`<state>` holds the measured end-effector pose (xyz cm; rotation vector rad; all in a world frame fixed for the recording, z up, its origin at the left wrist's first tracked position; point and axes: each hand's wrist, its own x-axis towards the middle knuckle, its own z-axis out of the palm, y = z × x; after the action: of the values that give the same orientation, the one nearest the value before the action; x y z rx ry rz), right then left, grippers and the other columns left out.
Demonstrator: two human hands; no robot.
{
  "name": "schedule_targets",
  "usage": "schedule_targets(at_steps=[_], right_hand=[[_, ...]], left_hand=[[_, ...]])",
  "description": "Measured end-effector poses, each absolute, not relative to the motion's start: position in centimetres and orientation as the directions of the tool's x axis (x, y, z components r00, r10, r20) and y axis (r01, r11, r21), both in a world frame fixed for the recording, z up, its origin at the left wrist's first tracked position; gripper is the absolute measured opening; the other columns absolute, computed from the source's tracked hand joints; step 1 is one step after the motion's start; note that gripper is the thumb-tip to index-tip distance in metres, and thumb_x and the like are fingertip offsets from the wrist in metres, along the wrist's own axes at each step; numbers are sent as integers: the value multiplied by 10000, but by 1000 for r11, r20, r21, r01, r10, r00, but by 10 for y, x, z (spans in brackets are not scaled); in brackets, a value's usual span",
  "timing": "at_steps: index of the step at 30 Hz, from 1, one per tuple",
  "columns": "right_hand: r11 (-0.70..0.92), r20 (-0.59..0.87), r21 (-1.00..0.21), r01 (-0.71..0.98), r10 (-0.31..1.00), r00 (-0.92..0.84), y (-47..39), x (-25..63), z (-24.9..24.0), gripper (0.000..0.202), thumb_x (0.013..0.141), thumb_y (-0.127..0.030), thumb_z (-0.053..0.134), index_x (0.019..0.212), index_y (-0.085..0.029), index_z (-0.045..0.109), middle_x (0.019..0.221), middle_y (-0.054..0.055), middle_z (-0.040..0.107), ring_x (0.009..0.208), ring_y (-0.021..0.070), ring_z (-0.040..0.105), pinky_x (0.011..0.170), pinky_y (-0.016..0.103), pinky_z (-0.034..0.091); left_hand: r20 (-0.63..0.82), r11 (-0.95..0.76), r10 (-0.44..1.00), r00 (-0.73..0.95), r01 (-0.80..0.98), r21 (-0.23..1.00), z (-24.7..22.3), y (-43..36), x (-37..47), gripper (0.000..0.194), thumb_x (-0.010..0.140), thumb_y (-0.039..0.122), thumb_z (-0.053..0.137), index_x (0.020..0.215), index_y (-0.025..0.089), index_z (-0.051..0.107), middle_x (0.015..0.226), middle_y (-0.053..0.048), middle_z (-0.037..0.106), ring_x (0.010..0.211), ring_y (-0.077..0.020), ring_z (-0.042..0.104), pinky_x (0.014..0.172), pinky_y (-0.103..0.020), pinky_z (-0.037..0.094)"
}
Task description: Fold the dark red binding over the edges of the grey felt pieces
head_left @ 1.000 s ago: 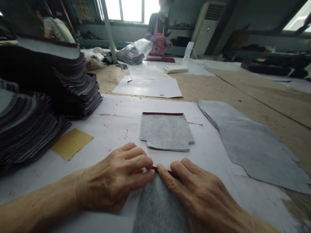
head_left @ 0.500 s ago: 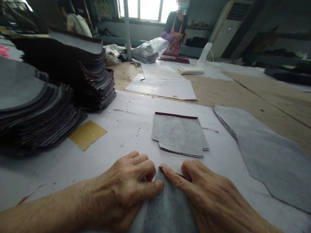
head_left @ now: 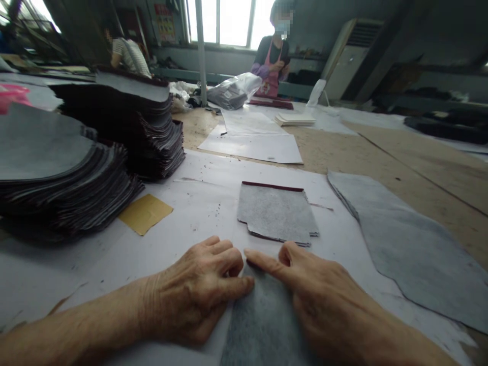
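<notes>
At the far left, two tall stacks of dark cut pieces [head_left: 64, 168] stood on the paper-covered table [head_left: 198, 203], the nearer one fanned out toward a small yellow card [head_left: 145, 213] lying flat just beside it. The left hand [head_left: 198, 290] lay palm down on the paper, its fingers curled loosely and its thumb pressed onto the left corner of the grey felt-backed piece [head_left: 263, 320] that lay directly in front of the person. The right hand [head_left: 316, 295] rested on the same piece, index finger stretched out along its dark red top edge, the other fingers bent; neither hand pinched anything, both simply pressed down. Just beyond the fingertips lay a small pile of folded pieces [head_left: 276, 212] with a dark red strip along its far edge, and to the right a large grey sheet [head_left: 412, 249] spread across the table. The likely trouble here was the narrow edge springing back or creasing crooked if the pressure from the thumb and finger was uneven, or the piece sliding on the smooth paper under the push.
</notes>
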<state>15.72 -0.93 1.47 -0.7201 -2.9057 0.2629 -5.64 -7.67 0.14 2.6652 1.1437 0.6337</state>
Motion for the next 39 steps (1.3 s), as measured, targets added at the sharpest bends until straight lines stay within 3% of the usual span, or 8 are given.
schedule_targets(at_steps=[5, 10, 13, 16, 19, 23, 34, 39], right_hand=[[790, 292, -299, 535, 609, -737, -11, 178, 15, 253, 833, -105, 372, 948, -174, 586, 816, 57, 562, 748, 162, 545, 640, 291, 476], [680, 146, -319, 661, 724, -674, -20, 174, 9, 64, 768, -125, 524, 777, -163, 575, 802, 54, 567, 775, 197, 528, 677, 348, 448], [596, 41, -392, 701, 772, -634, -19, 170, 11, 78, 734, -100, 565, 763, -171, 549, 811, 35, 559, 769, 175, 515, 676, 315, 424], [584, 24, -415, 697, 774, -633, -19, 170, 12, 95, 734, -85, 563, 765, -171, 537, 821, 32, 549, 773, 162, 499, 687, 300, 403], [603, 54, -418, 679, 762, -645, -19, 172, 9, 83, 749, -93, 551, 779, -169, 535, 831, 36, 543, 777, 158, 488, 687, 293, 388], [583, 39, -430, 689, 775, -631, -19, 173, 9, 77, 748, -116, 565, 781, -175, 528, 820, 23, 547, 763, 151, 484, 679, 285, 369], [582, 76, -470, 664, 776, -626, -20, 171, 12, 123, 690, -55, 549, 700, -164, 491, 748, 16, 552, 687, 133, 485, 631, 262, 345], [717, 221, -379, 585, 684, -695, -22, 174, 15, 121, 742, -68, 460, 731, -167, 530, 715, 16, 584, 620, 123, 510, 563, 243, 327]], left_hand=[[306, -695, 719, 624, 640, 328, 3, -77, -56, 319, 733, 66, 426, 1000, 144, 582, 807, -59, 486, 701, -173, 425, 652, -358, 368], [340, -677, 735, 587, 601, 425, -1, -77, -58, 353, 785, 44, 408, 1075, 176, 560, 866, -54, 505, 763, -161, 469, 693, -341, 408], [428, -649, 761, 487, 572, 502, -2, -74, -62, 351, 838, 58, 403, 1142, 189, 522, 946, -57, 511, 839, -141, 500, 728, -298, 437], [469, -664, 740, 483, 639, 389, 0, -66, -57, 331, 856, 114, 438, 1170, 198, 506, 1058, -70, 527, 950, -174, 496, 802, -344, 422], [360, -733, 675, 644, 639, 233, 4, -61, -44, 283, 856, 177, 455, 1130, 179, 524, 1043, -69, 571, 959, -206, 499, 841, -401, 383], [236, -705, 709, 664, 672, 228, 6, -66, -41, 253, 880, 216, 416, 1092, 163, 543, 888, -62, 585, 838, -188, 518, 796, -380, 389], [454, -637, 726, 517, 754, 159, 15, -70, -42, 222, 876, 199, 456, 1082, 177, 534, 989, -71, 581, 893, -199, 516, 753, -353, 375], [460, -696, 680, 571, 700, 161, 4, -54, -16, 193, 857, 148, 381, 734, 172, 529, 595, -7, 529, 549, -148, 465, 543, -279, 319]])
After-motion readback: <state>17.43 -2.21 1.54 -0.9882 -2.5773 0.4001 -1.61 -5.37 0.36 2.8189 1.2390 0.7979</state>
